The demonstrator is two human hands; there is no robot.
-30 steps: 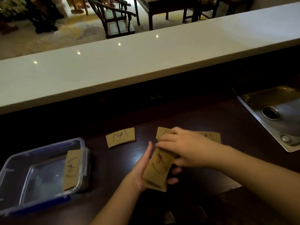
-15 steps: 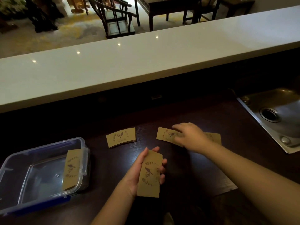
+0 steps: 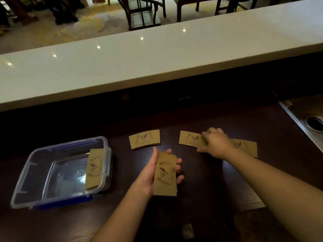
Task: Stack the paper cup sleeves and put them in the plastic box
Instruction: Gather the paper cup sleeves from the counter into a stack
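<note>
The right hand (image 3: 214,144) lay fingers-down on a flat sleeve (image 3: 190,138) whose long axis ran left-right, well apart from the box (image 3: 104,145) at far left, while the left hand (image 3: 155,173) clamped the stack (image 3: 165,173).

this looks like the service side of a café or tea-house bar. a long white counter (image 3: 157,55) runs across above a lower dark wooden worktop (image 3: 209,189), with a steel sink (image 3: 300,112) and its drain set in at the right. beyond the counter is a seating area with dark wooden chairs (image 3: 143,13) and a table (image 3: 201,2) on a patterned floor. printed kraft cup sleeves (image 3: 144,141) lie on the worktop, and a clear plastic box (image 3: 35,172) stands at the left.
</note>
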